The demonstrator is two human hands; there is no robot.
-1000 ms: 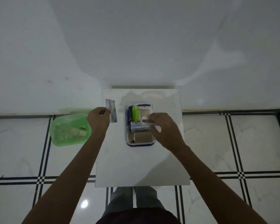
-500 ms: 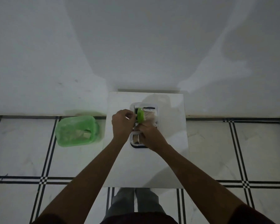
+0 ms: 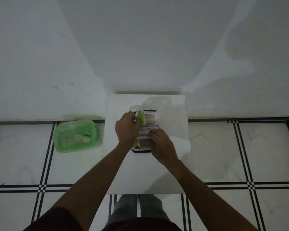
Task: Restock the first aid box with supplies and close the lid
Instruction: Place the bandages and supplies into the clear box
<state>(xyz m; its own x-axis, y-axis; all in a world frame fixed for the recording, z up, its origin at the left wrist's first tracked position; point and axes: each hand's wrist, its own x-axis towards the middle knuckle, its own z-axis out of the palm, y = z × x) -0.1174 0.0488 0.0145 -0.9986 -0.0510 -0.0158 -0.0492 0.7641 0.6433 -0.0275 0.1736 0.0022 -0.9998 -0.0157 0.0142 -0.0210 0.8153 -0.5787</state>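
The first aid box [image 3: 140, 151], clear with a dark base, stands open near the back of a small white table [image 3: 145, 177]. Inside it lie a green-capped container [image 3: 141, 120] of pale sticks, a white printed pack [image 3: 143, 132] and a tan item nearer me. My left hand [image 3: 126, 129] is at the box's left edge, pinching a thin pale packet [image 3: 137, 115] right beside the green cap. My right hand [image 3: 162, 145] covers the box's near right part, its curled fingertips on the white printed pack. No lid is visible.
A bin lined with a green plastic bag [image 3: 73, 135] sits on the floor left of the table, with pale scraps inside. A white wall rises right behind the table. White tiles with black lines surround it. My legs are at the table's near edge.
My left hand carried the thin packet from left of the box over to its left edge. My right hand slid nearer over the box contents. The view moved slightly.
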